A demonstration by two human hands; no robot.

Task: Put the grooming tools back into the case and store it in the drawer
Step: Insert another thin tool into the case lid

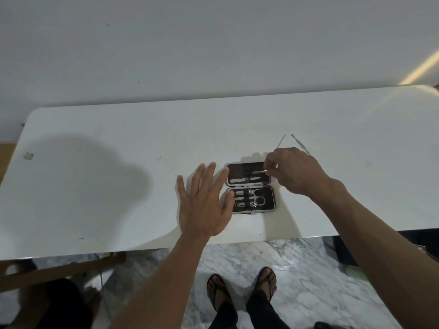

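A small dark grooming case (269,205) lies open on the white table (118,174). Its near half holds scissors (257,198) and clippers (242,192) under a strap. A nail file (237,180) sits in the far half. My right hand (294,172) pinches a thin metal tool (259,172) over the far half. My left hand (204,203) rests flat with fingers spread, its thumb and forefinger touching the case's left edge. Two more thin metal tools, one (281,141) left of the other (297,140), lie on the table beyond my right hand.
The table's near edge (213,243) runs just below the case, with marble floor and my sandalled feet (240,288) beneath. A wooden piece of furniture (61,269) stands at lower left. A white wall rises behind the table. No drawer is in view.
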